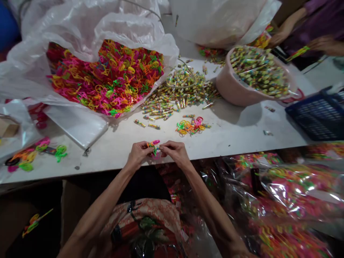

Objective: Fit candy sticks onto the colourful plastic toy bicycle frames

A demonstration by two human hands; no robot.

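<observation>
Close to the table's front edge, my left hand (139, 153) pinches a small bright plastic toy (153, 144) with pink and green parts. My right hand (175, 150) is closed beside it, fingertips pressed together at the toy's right side; whatever they grip is too small to make out. Just beyond my hands lies a little heap of coloured plastic pieces (190, 126) in green, pink, red and orange. Several small printed tubes (153, 127) rest on the white table nearby, in front of a large pile of similar tubes (185, 84).
A big plastic bag (107, 27) spills colourful plastic pieces (107, 79) at the left. A pink tub (236, 86) holds more tubes, near a blue basket (317, 114). Packed bags (301, 193) crowd below the edge. Another person's hand (322, 44) works at the far right.
</observation>
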